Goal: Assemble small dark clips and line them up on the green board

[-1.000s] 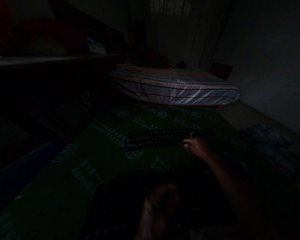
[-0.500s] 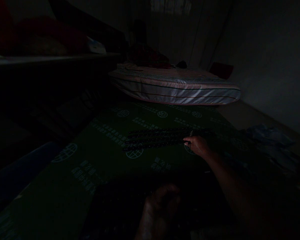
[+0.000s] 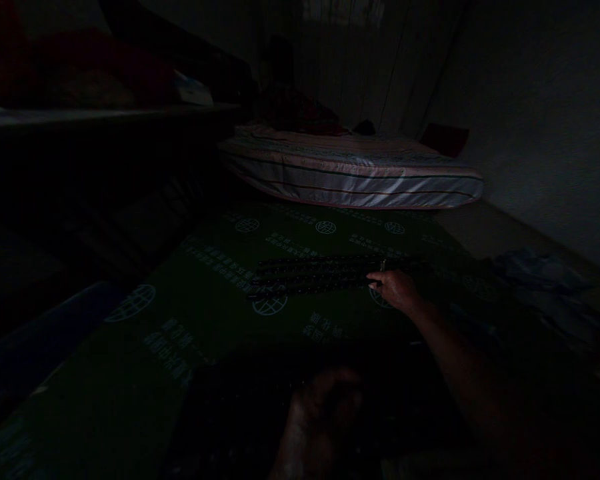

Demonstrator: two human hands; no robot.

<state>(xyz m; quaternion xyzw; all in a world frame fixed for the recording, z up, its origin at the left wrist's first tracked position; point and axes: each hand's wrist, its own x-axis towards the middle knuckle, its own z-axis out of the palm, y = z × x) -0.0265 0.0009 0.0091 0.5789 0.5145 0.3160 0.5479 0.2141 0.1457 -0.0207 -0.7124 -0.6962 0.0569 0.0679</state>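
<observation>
Several long black strips with pale dots (image 3: 307, 290) lie side by side across a green printed sheet (image 3: 220, 320). My right hand (image 3: 397, 290) reaches over from the right, its fingers closed at the right part of the nearest strips. A small pale upright bit (image 3: 383, 265) shows just beyond its fingers. My left hand (image 3: 323, 413) is low in the middle, with curled fingers over a black area; it is too dark to make out what it holds.
A mattress with a striped cover (image 3: 355, 180) lies beyond the sheet. Crumpled cloth (image 3: 540, 273) is on the right. A shelf (image 3: 105, 115) with dim items runs along the left, and a dark blue shape (image 3: 50, 320) sits at the left edge.
Hardly anything differs. Both hands keep their places, and the view has shifted only slightly.
</observation>
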